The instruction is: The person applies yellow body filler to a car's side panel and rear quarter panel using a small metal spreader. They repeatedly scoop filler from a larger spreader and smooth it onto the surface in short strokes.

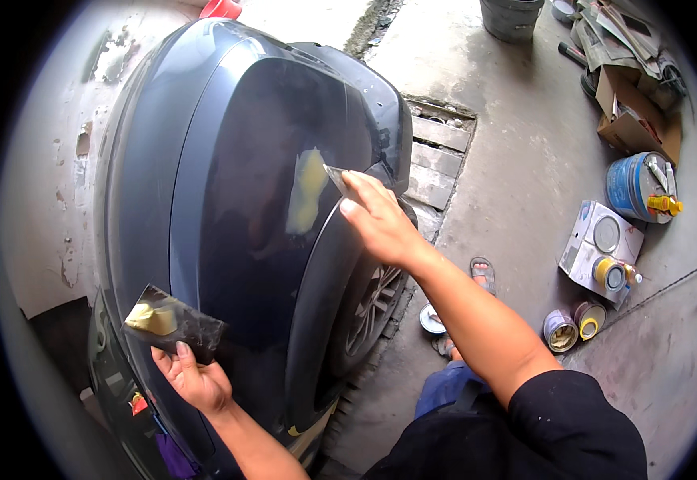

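Observation:
My left hand [196, 378] pinches the lower edge of a dark, flat board [196, 326]. A lump of pale yellow putty [152, 318] sits on the board's left end. My right hand [379, 214] is closed on a small, thin putty spreader [335, 178], its tip by the right edge of a putty patch. That yellow-green patch [308, 190] lies on the dark car fender [252, 240], above the wheel arch. Whether the spreader touches the panel, I cannot tell. My fingers hide part of the spreader.
Below the arch is the car wheel [368, 312]. A round white lid [431, 320] lies near my feet. To the right are open tins [560, 332], a white box [592, 240], a blue bucket [632, 188] and a cardboard box [636, 120]. A slatted floor drain [436, 164] runs beside the car.

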The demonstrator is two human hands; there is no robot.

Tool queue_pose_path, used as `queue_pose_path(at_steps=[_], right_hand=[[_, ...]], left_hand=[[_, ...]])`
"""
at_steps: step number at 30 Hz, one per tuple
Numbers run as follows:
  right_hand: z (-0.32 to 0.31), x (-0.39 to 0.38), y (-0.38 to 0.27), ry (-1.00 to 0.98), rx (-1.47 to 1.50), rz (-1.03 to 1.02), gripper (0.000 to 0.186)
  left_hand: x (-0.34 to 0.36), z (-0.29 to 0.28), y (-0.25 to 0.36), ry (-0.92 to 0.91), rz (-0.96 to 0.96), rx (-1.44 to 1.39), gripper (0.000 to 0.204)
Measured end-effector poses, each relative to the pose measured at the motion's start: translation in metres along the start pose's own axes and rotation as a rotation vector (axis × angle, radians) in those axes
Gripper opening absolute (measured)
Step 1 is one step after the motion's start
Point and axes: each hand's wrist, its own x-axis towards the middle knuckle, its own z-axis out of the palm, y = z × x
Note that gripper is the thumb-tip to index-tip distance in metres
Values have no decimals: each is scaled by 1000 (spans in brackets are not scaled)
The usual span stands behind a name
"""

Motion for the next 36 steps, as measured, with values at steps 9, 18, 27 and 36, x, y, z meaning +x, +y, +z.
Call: queue_pose_path(at_steps=[9,18,27,36], right_hand=[[30,36,-17,15,-124,112,55],[13,46,-8,93,-141,-23,48],[35,10,10,27,-173,-62,48],[33,28,14,82,-145,-74,49]], left_hand=[[12,-18,-7,-10,-23,-67,45],[11,-21,-7,1,-12,-24,45],[11,-24,-7,-7,-28,-27,45],[13,-25,-6,-43,-10,-10,45]])
